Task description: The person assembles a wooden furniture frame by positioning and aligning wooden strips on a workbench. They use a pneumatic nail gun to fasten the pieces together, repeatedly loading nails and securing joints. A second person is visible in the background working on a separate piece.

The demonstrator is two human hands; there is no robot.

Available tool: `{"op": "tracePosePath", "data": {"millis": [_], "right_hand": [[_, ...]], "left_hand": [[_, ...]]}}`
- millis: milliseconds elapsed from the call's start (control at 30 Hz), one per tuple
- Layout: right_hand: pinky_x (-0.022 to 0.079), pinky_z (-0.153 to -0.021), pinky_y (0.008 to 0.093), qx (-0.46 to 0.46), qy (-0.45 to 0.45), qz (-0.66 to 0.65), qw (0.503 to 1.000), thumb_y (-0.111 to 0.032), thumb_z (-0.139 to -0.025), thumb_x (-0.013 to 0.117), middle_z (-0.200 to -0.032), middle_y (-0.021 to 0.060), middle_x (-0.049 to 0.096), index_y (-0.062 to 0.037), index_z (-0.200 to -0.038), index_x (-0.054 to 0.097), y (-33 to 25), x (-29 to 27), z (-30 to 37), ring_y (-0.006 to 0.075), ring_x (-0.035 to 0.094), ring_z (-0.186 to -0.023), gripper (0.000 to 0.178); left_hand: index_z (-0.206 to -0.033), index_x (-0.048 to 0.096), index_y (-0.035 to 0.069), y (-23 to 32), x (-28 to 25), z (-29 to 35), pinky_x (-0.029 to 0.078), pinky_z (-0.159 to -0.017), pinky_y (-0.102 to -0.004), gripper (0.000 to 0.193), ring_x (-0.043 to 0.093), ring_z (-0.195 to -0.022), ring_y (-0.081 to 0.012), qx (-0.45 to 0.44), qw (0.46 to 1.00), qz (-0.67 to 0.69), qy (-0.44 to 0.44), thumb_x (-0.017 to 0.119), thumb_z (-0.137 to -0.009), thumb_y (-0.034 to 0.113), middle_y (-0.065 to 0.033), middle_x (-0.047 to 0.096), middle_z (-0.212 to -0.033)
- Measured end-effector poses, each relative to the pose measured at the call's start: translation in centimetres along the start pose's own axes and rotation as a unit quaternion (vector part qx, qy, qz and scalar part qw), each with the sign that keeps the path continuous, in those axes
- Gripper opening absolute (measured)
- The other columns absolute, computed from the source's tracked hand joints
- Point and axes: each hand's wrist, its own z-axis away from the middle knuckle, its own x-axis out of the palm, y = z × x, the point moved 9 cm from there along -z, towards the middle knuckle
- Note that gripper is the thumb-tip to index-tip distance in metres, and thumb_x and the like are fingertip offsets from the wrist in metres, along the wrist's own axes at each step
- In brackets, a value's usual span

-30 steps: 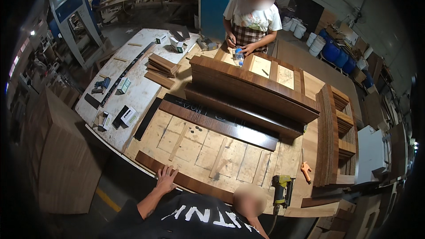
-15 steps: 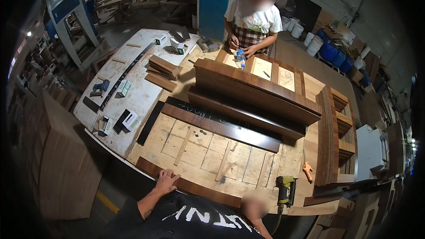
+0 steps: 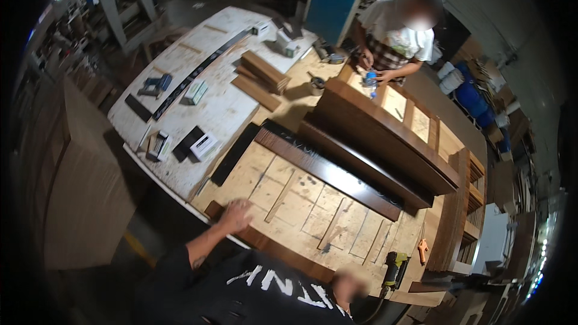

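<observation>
A long brown wooden board (image 3: 282, 249) lies along the near edge of the workbench, close to my body. Across its left part rests my left hand (image 3: 236, 215), slightly smeared, fingers spread and wrapped around nothing. My right hand (image 3: 349, 286) is by the board's right end; a blur covers its fingers, so its hold cannot be made out. Beyond the board, thin wooden strips (image 3: 332, 222) lie on the pale bench top (image 3: 307, 238). Farther back are a glossy dark brown board (image 3: 325, 171) and a black strip (image 3: 235, 153).
A yellow-black nail gun (image 3: 394, 271) with a hose and an orange air blow gun (image 3: 422, 251) lie at right. Tall brown panels (image 3: 385, 135) stand mid-bench. A co-worker opposite holds a blue-capped bottle (image 3: 371, 77). Small boxes (image 3: 203, 145) and a blue tool (image 3: 158, 84) lie left.
The whole view has tilted, so the bench appears turned and shifted right. My left hand's fingers look straighter on the board than before. The co-worker still holds the bottle.
</observation>
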Motion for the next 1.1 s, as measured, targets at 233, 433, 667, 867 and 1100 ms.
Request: {"op": "tracePosePath", "data": {"millis": [233, 433, 667, 867, 1100], "right_hand": [[0.048, -0.097, 0.0489, 0.002, 0.122, -0.060, 0.991, -0.030, -0.104, 0.048, -0.123, 0.0155, 0.062, -0.0062, -0.128, 0.061, -9.3, -13.1, -1.0, 0.0299, 0.061, -0.110, 0.036], [0.044, -0.105, 0.0526, -0.078, 0.151, 0.078, 0.982, -0.033, -0.106, 0.046, -0.135, 0.0170, 0.058, -0.0075, -0.139, 0.054, -11.5, -12.4, -0.1, 0.0328, 0.057, -0.122, 0.043], [0.049, -0.100, 0.0449, -0.117, 0.122, -0.054, 0.984, -0.025, -0.105, 0.046, -0.132, 0.0173, 0.060, -0.0028, -0.136, 0.056, -10.9, -1.0, 0.5, 0.0291, 0.059, -0.118, 0.039], [0.045, -0.103, 0.0475, -0.125, 0.133, -0.074, 0.980, -0.024, -0.108, 0.039, -0.147, 0.0176, 0.051, -0.0038, -0.147, 0.046, -11.8, -4.2, -0.3, 0.0304, 0.055, -0.125, 0.044], [0.041, -0.109, 0.0541, -0.028, 0.061, -0.170, 0.983, -0.029, -0.106, 0.041, -0.152, 0.0175, 0.047, -0.0082, -0.150, 0.044, -11.2, -3.9, -1.5, 0.0335, 0.049, -0.134, 0.049]], "left_hand": [[-0.126, 0.063, 0.000, -10.3, -11.3, -8.2, 0.048, -0.100, -0.0459, 0.045, 0.057, -0.118, -0.0409, -0.066, 0.978, -0.003, 0.198, 0.072, -0.088, 0.020, -0.0214, 0.061, -0.127], [-0.132, 0.059, -0.001, -15.4, -16.3, -17.2, 0.044, -0.101, -0.0488, 0.052, 0.054, -0.119, -0.0401, -0.066, 0.972, -0.044, 0.221, 0.073, -0.086, 0.020, -0.0209, 0.057, -0.128], [-0.146, 0.044, 0.002, -12.4, -15.8, -33.6, 0.038, -0.105, -0.0537, 0.070, 0.048, -0.129, -0.0365, -0.030, 0.985, -0.101, 0.140, 0.073, -0.085, 0.019, -0.0194, 0.051, -0.136], [-0.159, 0.030, 0.006, -12.0, -16.4, -46.6, 0.024, -0.120, -0.0595, 0.082, 0.025, -0.151, -0.0339, -0.088, 0.959, -0.263, 0.054, 0.069, -0.087, 0.008, -0.0177, 0.030, -0.162], [-0.160, 0.029, 0.015, -12.8, -14.7, -54.4, 0.014, -0.124, -0.0617, 0.086, 0.017, -0.155, -0.0315, -0.070, 0.961, -0.264, -0.053, 0.070, -0.086, 0.001, -0.0124, 0.024, -0.167]]}}
